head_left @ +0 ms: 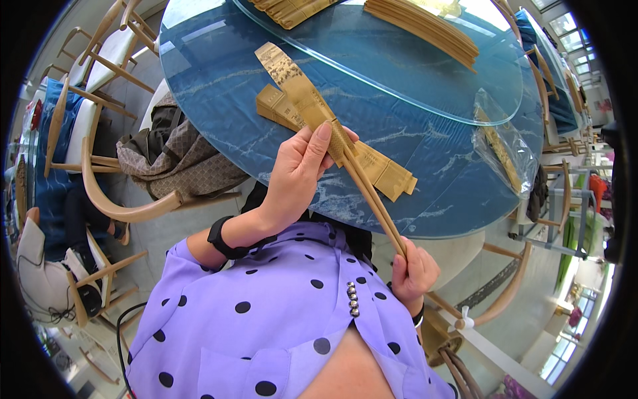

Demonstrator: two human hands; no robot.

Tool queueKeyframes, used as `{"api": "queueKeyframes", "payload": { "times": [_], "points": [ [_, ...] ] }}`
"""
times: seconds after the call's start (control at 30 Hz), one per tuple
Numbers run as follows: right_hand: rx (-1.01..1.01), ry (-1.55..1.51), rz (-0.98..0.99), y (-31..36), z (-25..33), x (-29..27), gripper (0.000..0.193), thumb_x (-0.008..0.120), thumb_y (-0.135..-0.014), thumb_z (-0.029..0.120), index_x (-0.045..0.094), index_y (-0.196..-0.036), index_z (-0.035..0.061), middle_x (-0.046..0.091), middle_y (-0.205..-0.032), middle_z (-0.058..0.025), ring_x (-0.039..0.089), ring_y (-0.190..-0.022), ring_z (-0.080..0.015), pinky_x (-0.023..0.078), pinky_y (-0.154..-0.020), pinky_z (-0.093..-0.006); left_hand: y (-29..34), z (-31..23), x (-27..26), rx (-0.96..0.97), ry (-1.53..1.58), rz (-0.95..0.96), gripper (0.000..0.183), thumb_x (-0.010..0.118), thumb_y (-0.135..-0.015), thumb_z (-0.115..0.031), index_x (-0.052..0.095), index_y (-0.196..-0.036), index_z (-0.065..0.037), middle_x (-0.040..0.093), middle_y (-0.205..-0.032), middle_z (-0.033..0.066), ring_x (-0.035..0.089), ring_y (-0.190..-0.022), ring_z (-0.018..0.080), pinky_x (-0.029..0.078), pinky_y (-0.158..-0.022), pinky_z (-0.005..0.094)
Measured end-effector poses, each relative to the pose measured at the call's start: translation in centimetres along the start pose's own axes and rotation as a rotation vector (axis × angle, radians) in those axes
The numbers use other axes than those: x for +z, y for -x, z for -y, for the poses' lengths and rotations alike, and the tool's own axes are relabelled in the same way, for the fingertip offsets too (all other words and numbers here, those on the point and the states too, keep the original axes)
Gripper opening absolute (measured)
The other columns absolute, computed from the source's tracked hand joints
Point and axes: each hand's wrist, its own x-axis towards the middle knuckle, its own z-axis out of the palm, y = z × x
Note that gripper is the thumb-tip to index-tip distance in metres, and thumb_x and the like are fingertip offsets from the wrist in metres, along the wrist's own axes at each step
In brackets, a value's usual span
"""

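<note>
My left hand (304,156) is closed around a long gold paper chopstick sleeve (300,93), thumb on top. The sleeve's far end slants up and left over the table. A pair of wooden chopsticks (371,196) comes out of the sleeve's near end; how far they reach inside is hidden. My right hand (413,271) grips the chopsticks' near ends, close to my body. Under the held sleeve, a stack of gold sleeves (385,174) lies across the blue tabletop, partly covered by my left hand.
The round blue marbled table (219,100) carries a glass turntable (399,80). On it sit a pile of sleeves (428,30) and another gold bundle (292,10). A clear plastic bag (502,143) lies at the right. A chair (119,209) with a patterned bag (179,156) stands left.
</note>
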Motion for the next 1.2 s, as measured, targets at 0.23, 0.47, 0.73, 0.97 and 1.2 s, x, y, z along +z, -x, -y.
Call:
{"api": "queueKeyframes", "payload": {
  "times": [0.23, 0.47, 0.73, 0.97, 1.2],
  "points": [
    [0.014, -0.037, -0.004, 0.2, 0.2, 0.0, 0.025, 0.067, -0.096, 0.015, 0.07, -0.112, -0.0048, 0.052, -0.063, -0.0073, 0.048, -0.048, -0.0223, 0.036, -0.045, -0.0355, 0.2, 0.5, 0.5, 0.033, -0.017, -0.011, 0.041, 0.043, -0.112, -0.032, 0.068, -0.108, -0.001, 0.064, -0.089, -0.0014, 0.038, -0.07, 0.0023, 0.038, -0.064, 0.0186],
    [0.015, -0.062, -0.009, 0.4, 0.2, 0.2, 0.025, 0.068, -0.096, 0.015, 0.07, -0.111, -0.0049, 0.052, -0.063, -0.0074, 0.048, -0.048, -0.0221, 0.037, -0.045, -0.0352, 0.2, 0.2, 0.5, 0.062, -0.098, 0.002, 0.041, 0.042, -0.112, -0.032, 0.067, -0.107, 0.0, 0.064, -0.088, -0.0009, 0.037, -0.069, 0.0027, 0.037, -0.064, 0.0184],
    [0.027, -0.08, -0.013, -0.1, 0.6, 0.5, 0.025, 0.068, -0.095, 0.014, 0.07, -0.111, -0.0051, 0.054, -0.064, -0.0081, 0.049, -0.048, -0.0226, 0.038, -0.045, -0.035, 0.4, 0.5, 0.5, 0.013, 0.018, 0.033, 0.04, 0.042, -0.112, -0.032, 0.066, -0.107, 0.0, 0.065, -0.089, 0.0017, 0.051, -0.075, 0.0036, 0.043, -0.068, 0.0198],
    [0.013, -0.061, -0.017, 0.2, 0.4, 0.6, 0.025, 0.069, -0.095, 0.014, 0.069, -0.111, -0.0053, 0.054, -0.064, -0.0081, 0.05, -0.048, -0.0227, 0.038, -0.045, -0.0352, 0.4, 0.9, 0.8, 0.059, -0.123, 0.023, 0.041, 0.042, -0.112, -0.033, 0.066, -0.107, -0.001, 0.067, -0.091, 0.0028, 0.056, -0.076, 0.0046, 0.045, -0.07, 0.0203],
    [0.027, -0.08, -0.009, -0.1, 0.7, 0.6, 0.025, 0.07, -0.093, 0.013, 0.07, -0.111, -0.0052, 0.054, -0.065, -0.0078, 0.049, -0.048, -0.0223, 0.039, -0.045, -0.0346, -0.2, 0.7, 0.0, 0.078, -0.047, -0.025, 0.039, 0.043, -0.112, -0.031, 0.065, -0.107, 0.0, 0.066, -0.091, 0.002, 0.055, -0.077, 0.0057, 0.046, -0.069, 0.0228]
  ]
}}
